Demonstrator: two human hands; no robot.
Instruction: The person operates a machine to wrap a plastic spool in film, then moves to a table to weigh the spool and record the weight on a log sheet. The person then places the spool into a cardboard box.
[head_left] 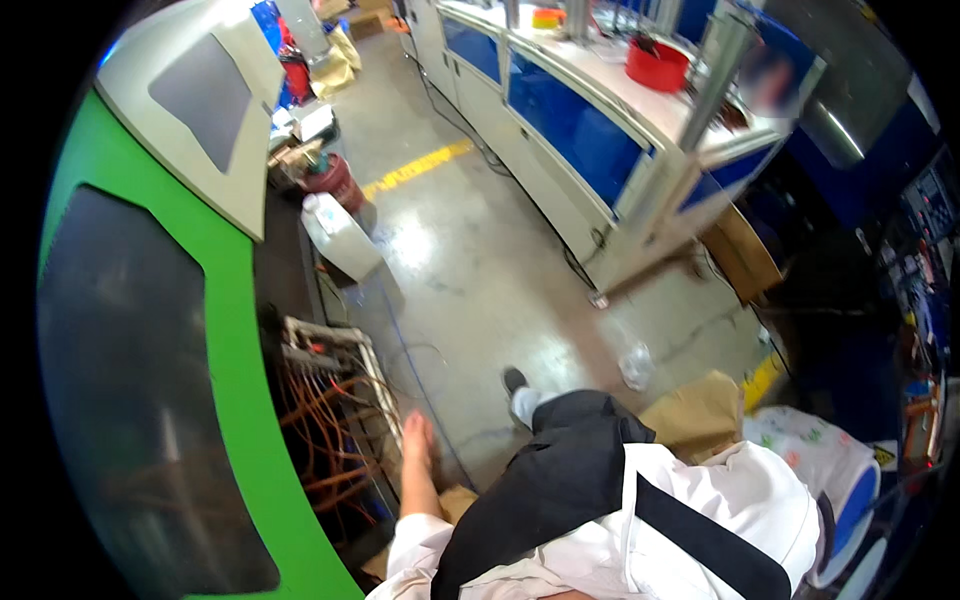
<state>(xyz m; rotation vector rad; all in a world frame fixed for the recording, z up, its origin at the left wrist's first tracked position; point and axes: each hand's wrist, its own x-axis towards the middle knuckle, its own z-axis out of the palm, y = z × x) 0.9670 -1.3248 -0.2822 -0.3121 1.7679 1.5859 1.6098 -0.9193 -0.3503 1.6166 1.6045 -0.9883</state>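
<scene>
My left hand (pixel 418 436) hangs low beside my body, its forearm coming up from a white sleeve. The fingers are small and blurred, so whether they are open or closed cannot be made out, and I see nothing held. Nearest to it is a pale pipe frame (pixel 373 366) at the foot of the green machine, with a tangle of orange-brown hoses (pixel 318 405) behind. The hand appears just to the right of that frame; whether they touch is unclear. My right hand is out of view.
A green and grey machine (pixel 232 400) lines the left. On the floor ahead stand a white jug (pixel 340 240) and a dark red bucket (pixel 336 182). A white workbench (pixel 570 190) with blue panels carries a red bin (pixel 657 64). Cables and a cardboard box (pixel 742 256) lie near it.
</scene>
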